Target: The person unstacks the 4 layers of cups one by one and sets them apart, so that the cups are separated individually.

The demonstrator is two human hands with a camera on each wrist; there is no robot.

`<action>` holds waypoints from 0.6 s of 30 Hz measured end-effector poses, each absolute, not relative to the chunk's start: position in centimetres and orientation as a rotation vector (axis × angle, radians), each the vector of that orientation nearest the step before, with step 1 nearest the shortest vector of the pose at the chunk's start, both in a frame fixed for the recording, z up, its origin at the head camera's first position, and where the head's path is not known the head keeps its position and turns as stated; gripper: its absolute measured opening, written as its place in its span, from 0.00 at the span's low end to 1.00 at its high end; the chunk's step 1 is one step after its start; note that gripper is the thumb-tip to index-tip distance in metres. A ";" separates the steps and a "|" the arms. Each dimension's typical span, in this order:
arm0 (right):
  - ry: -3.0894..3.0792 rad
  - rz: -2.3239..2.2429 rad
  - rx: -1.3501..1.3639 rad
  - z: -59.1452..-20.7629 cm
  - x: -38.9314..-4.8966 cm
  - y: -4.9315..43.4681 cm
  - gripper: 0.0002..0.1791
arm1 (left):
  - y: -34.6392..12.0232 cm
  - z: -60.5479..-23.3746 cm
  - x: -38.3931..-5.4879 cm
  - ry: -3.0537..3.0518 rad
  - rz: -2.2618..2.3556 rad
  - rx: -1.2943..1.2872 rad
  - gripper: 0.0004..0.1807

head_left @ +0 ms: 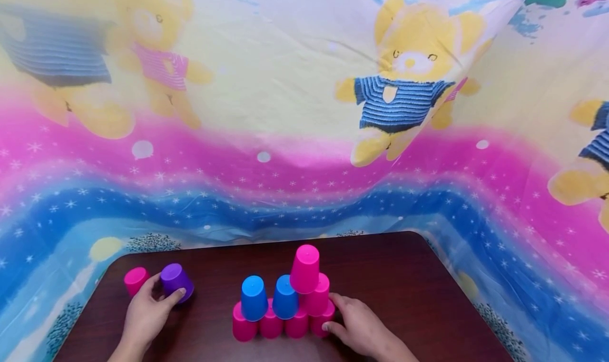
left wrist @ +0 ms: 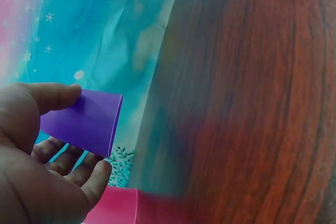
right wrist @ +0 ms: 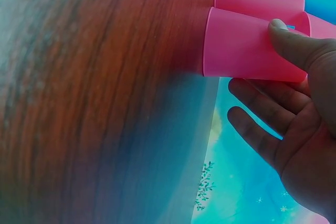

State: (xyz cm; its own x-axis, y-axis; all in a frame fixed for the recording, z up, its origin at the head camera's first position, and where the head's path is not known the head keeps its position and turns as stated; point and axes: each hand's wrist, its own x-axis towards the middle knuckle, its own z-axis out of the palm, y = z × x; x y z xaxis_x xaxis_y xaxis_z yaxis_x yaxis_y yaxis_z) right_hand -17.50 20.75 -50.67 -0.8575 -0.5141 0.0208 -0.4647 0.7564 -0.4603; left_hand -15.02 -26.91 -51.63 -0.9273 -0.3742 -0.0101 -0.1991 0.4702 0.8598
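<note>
My left hand (head_left: 146, 312) holds an upside-down purple cup (head_left: 173, 278) between thumb and fingers. In the left wrist view the thumb lies on one side of the purple cup (left wrist: 86, 119) and the fingers curl beneath it. Beside that hand a pink cup (head_left: 136, 280) stands on the table. Several pink cups form the bottom row of a stack, with two blue cups (head_left: 254, 298) and a pink cup above, and one pink cup (head_left: 305, 267) on top. My right hand (head_left: 359, 325) grips the rightmost bottom pink cup (right wrist: 247, 48), thumb on its near side.
The dark wooden table (head_left: 404, 277) has rounded far corners. Behind it and along its sides hangs a cloth (head_left: 285, 166) printed with bears and snowflakes. Bare tabletop lies between the purple cup and the stack, and to the right of my right hand.
</note>
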 end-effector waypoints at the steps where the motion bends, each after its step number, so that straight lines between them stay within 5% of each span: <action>1: 2.848 -0.701 -0.805 -50.7 -17.5 20.8 0.31 | -27.0 -51.7 -15.1 -2.545 -1.434 0.510 0.49; 18: 2.864 -0.704 -0.840 -50.8 -17.5 20.8 0.31 | -27.7 -53.0 -15.5 -2.558 -1.364 0.619 0.47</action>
State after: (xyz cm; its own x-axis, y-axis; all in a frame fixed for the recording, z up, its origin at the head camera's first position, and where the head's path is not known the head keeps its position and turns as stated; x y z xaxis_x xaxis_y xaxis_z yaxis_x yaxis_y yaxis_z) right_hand -17.49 20.75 -50.75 -0.8473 -0.5282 0.0557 -0.4938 0.7449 -0.4487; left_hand -15.48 -27.66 -52.97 -0.8978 -0.4386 -0.0384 -0.2762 0.4932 0.8249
